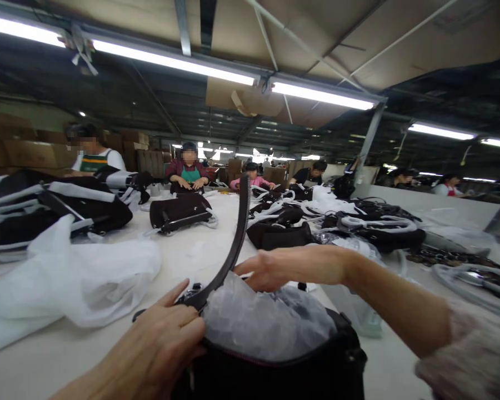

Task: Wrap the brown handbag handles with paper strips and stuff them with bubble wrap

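Note:
A black handbag [283, 378] is right in front of me, its zipped top open. Clear bubble wrap [266, 322] fills and bulges out of the opening. A dark zipper strip [237, 239] rises from the bag's left end and curves upward. My left hand [170, 328] grips the bag's left edge near the strip's base, index finger stretched out, the other fingers bent around the edge. My right hand [270, 269] reaches over from the right to the far side of the opening, fingers bent against the bubble wrap, their tips partly hidden by it.
White wrapping sheet [87, 278] lies crumpled at left. Black bags [83, 205] with wrapped handles pile behind it, and one bag [179, 213] lies mid-table. More bags [375, 228] heap at right, near a clear plastic bin [354, 305]. Several co-workers [187, 172] sit across the table.

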Motion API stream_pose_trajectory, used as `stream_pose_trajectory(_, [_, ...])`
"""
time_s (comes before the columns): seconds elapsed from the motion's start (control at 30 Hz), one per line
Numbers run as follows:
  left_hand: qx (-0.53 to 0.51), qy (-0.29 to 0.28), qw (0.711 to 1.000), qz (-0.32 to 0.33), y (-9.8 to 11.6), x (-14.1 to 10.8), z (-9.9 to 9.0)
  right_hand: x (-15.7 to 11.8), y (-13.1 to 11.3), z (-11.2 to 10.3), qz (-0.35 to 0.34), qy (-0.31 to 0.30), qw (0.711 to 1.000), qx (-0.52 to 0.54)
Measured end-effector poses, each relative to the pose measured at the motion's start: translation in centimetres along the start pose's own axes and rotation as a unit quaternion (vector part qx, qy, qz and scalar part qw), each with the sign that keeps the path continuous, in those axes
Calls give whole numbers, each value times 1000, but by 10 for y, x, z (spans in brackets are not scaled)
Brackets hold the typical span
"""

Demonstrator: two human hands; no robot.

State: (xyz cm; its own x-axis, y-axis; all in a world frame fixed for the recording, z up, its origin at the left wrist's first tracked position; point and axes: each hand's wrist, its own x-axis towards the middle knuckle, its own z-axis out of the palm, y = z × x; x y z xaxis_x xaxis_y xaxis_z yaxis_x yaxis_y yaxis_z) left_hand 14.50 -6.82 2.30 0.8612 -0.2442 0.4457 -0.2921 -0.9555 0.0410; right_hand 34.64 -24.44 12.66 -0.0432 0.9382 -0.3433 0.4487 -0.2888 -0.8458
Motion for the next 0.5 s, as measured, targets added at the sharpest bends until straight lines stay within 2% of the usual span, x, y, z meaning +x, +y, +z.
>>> stream_pose_trajectory(0.07, [5,8,1000,-2,-6,1,2,-22,3,3,9,-3,999,-31])
stream_pose_trajectory(0.17, [-4,21,1000,13,-12,4,4,-26,14,16,-7,65,979,-191])
stream_pose_trajectory(0.3, [31,5,999,14,-12,6,-5,4,17,30,-51,150,916,-368])
stream_pose_trajectory(0.43, [61,5,998,-8,-5,4,-11,40,16,39,-32,139,860,-490])
stream_pose_trajectory(0.5, [65,14,998,16,-3,6,-8,57,18,46,-2,146,845,-514])
